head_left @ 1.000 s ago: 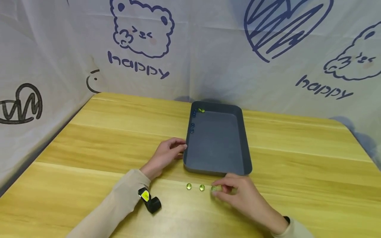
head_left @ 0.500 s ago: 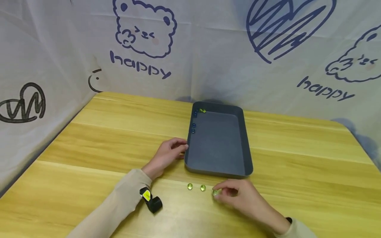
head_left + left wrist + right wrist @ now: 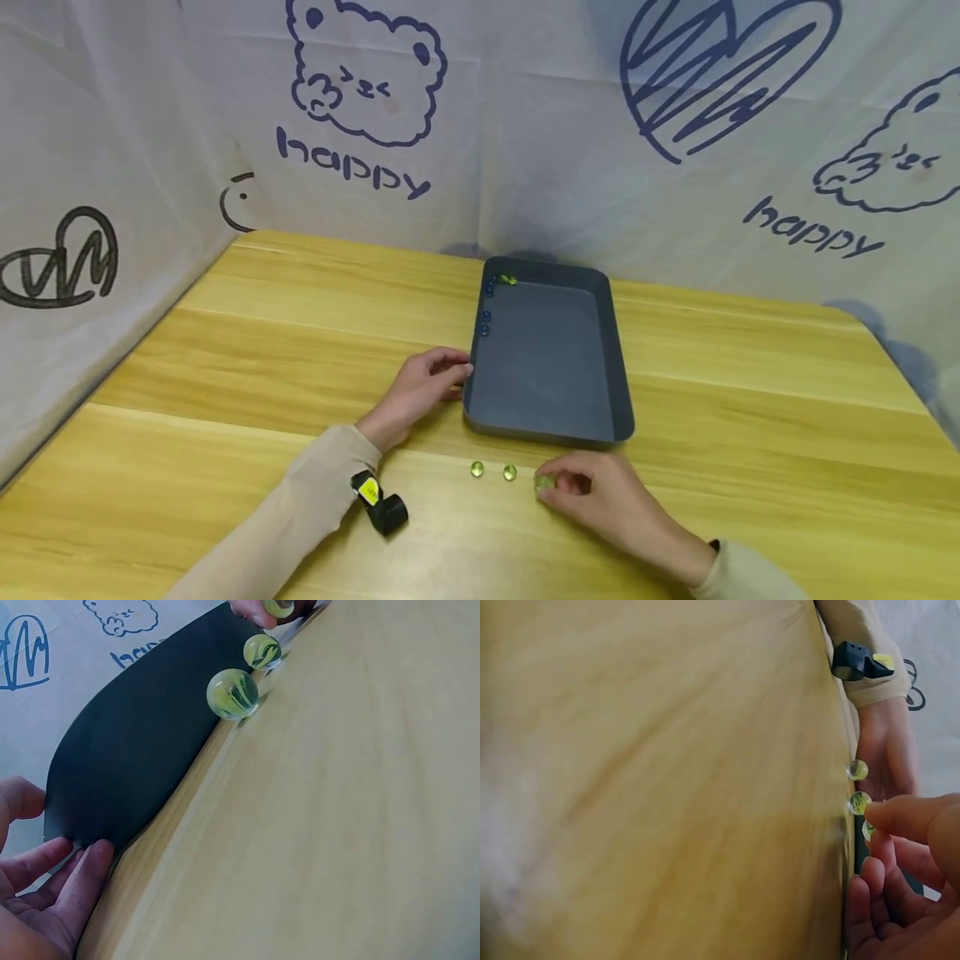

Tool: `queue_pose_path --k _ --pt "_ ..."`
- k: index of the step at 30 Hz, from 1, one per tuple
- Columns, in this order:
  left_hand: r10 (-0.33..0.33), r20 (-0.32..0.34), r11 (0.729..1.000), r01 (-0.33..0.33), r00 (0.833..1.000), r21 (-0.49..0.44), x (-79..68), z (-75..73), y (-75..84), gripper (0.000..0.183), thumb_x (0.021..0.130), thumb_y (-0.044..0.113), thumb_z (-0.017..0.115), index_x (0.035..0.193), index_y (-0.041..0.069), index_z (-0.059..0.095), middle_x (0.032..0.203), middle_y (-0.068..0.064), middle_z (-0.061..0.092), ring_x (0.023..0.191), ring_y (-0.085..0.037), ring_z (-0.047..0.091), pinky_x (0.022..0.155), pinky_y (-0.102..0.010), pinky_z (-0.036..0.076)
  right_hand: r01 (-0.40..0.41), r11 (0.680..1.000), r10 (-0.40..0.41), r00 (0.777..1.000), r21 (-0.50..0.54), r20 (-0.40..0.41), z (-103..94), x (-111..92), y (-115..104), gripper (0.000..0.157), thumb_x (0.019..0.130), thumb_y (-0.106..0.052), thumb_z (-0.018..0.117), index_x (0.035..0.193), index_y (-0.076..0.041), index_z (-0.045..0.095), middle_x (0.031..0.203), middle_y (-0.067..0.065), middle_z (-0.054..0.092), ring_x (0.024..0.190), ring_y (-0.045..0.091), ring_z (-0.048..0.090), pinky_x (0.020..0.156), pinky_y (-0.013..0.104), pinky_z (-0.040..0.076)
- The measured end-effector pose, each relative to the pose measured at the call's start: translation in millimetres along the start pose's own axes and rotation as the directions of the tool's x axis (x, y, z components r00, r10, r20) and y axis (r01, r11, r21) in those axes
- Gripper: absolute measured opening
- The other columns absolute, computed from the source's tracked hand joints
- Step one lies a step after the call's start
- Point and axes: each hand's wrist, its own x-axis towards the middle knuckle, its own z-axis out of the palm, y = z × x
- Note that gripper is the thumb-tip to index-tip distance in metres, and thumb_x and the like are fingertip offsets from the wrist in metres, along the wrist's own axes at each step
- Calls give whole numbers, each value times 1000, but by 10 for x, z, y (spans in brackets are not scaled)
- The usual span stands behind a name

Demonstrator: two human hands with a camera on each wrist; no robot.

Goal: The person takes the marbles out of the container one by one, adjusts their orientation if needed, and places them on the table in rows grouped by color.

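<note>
Between its thumb and index finger, my right hand (image 3: pixel 603 500) pinches a clear green marble (image 3: pixel 543 482) just above or on the table; whether it touches the wood I cannot tell. Left of it, two similar marbles, the nearer one (image 3: pixel 510 472) and the farther one (image 3: pixel 477 469), lie in a row on the table in front of a dark grey rectangular tray (image 3: pixel 555 367). My left hand (image 3: pixel 420 387) touches the tray's left side with its fingertips. In the left wrist view, extended fingers (image 3: pixel 90 874) rest against the tray's outer wall.
Inside the tray, several blue marbles (image 3: pixel 486 317) line the left wall, and yellow-green ones (image 3: pixel 510 280) sit in the far left corner. A wooden table (image 3: pixel 750 433) extends around it, with a white printed cloth (image 3: pixel 540 142) behind. A black wrist camera (image 3: pixel 386 512) sits on the left sleeve.
My right hand has drawn slightly back from the tray's near edge, with the pinched marble moving a little toward me. The left hand keeps its place at the tray.
</note>
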Motion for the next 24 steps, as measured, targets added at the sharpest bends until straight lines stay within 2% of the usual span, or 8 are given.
queue_pose_path --k 9,24 --pt "-3 2 1000 3 1000 5 -11 -2 -9 31 89 14 56 116 0 56 108 -12 58 94 -21 57 75 -30 53 -34 998 34 999 -53 -8 33 51 12 14 80 -18 69 92 -12 70 62 -12 52 56 2 47 52 21 45" --pt "2 -4 1000 -2 1000 25 -9 8 2 30 89 15 56 116 1 57 109 -12 58 95 -21 56 75 -30 53 -38 994 37 999 -103 -9 35 77 20 13 78 -14 70 90 -12 70 60 -14 52 53 1 47 52 20 45"
